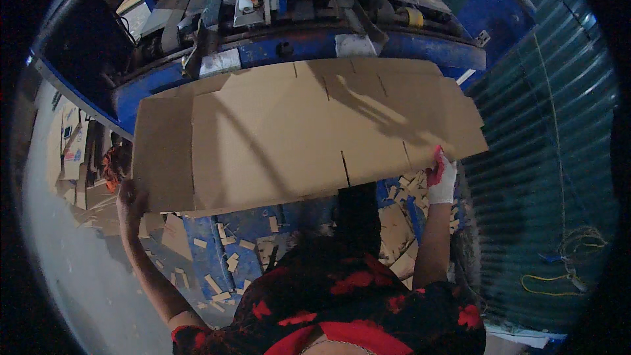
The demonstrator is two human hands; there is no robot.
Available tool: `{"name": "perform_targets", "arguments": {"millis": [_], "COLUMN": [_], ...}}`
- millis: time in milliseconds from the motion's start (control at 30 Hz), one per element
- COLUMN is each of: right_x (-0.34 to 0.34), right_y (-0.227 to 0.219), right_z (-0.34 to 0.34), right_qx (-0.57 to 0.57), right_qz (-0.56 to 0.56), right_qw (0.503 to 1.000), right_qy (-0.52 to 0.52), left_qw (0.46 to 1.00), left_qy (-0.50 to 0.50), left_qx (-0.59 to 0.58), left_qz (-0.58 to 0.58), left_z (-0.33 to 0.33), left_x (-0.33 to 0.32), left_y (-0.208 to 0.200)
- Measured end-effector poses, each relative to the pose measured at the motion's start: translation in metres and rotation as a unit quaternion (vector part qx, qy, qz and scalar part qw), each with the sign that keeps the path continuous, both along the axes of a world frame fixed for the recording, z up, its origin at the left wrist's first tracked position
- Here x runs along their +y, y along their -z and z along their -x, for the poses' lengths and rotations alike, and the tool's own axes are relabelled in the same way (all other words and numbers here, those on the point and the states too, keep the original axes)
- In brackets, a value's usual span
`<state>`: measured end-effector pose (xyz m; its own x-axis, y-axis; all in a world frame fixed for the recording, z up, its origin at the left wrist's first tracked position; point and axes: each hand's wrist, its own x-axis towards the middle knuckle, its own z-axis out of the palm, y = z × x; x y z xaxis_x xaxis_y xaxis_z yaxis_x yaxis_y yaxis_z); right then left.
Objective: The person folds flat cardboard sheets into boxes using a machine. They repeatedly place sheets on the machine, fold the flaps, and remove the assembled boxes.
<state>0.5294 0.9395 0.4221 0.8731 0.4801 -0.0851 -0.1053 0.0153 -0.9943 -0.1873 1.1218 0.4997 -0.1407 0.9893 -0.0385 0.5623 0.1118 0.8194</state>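
Note:
A wide brown cardboard sheet (263,131) with several cut slots and a fold line near its left end spans the view in front of me. My left hand (131,200), bare, is closed on its near left corner. At the near right edge my right hand (444,177), in a white glove with red on the thumb side, pinches the board. The sheet's far edge lies against the front of a blue machine (282,51). Shadows fall across the board, and the fingers beneath it are hidden.
Belts and rollers (351,13) fill the machine's top. Cardboard scraps (223,233) are strewn over the floor and a blue surface below the sheet. Stacked cardboard (75,151) stands at left. A green corrugated wall (526,158) with a yellow cord (549,292) bounds the right.

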Motion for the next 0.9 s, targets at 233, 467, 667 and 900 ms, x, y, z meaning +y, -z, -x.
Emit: {"name": "perform_targets", "arguments": {"millis": [233,467,667,900], "right_x": [-0.006,0.06,0.151,0.223], "right_y": [-0.075,-0.078,-0.07,-0.071], "right_z": [0.073,0.138,0.108,0.077], "right_qx": [-0.191,-0.785,-0.794,-0.783], "right_qz": [0.065,0.188,0.208,0.133], "right_qw": [0.978,0.482,0.46,0.499], "right_qy": [-0.055,-0.342,-0.341,-0.347], "left_qw": [0.907,0.921,0.89,0.895], "left_qy": [0.075,0.194,0.228,0.212], "left_qx": [-0.385,0.162,0.161,0.156], "left_qz": [-0.154,-0.298,-0.361,-0.36], "left_z": [-0.077,-0.18,-0.218,-0.238], "left_x": [-0.049,-0.024,0.047,0.112], "left_y": [0.015,0.042,0.022,0.033]}}
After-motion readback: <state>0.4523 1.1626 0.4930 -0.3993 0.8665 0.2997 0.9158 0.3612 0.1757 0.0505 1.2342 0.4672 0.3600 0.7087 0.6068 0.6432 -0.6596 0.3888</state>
